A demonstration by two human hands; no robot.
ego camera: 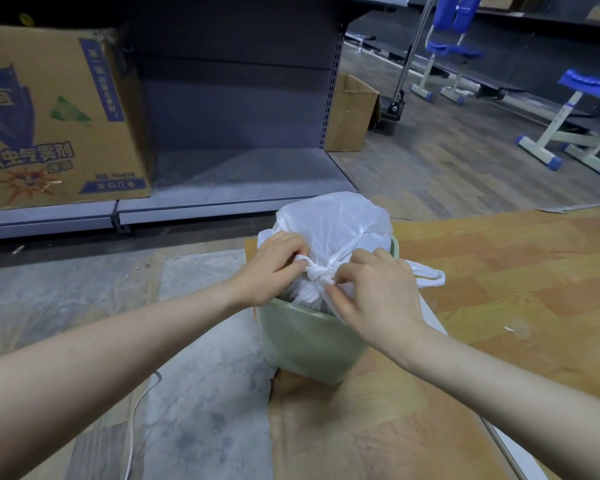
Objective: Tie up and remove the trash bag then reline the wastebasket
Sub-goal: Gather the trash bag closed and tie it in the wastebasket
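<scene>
A white plastic trash bag [336, 223] bulges out of a pale green wastebasket [305, 337] standing on the floor in the middle of the view. The bag's top is gathered into a knot [317, 273]. My left hand [274, 268] pinches one twisted strand on the knot's left side. My right hand [378, 289] pinches the knot's right side with thumb and forefinger. A loose white handle loop [426, 277] sticks out to the right behind my right hand.
A grey metal shelf unit [236, 181] stands behind the basket, with a large printed cardboard box [56, 116] on its left. A smaller cardboard box [350, 112] sits beyond. Blue-and-white stools [568, 129] stand at the right. A white cable [136, 420] lies on the floor.
</scene>
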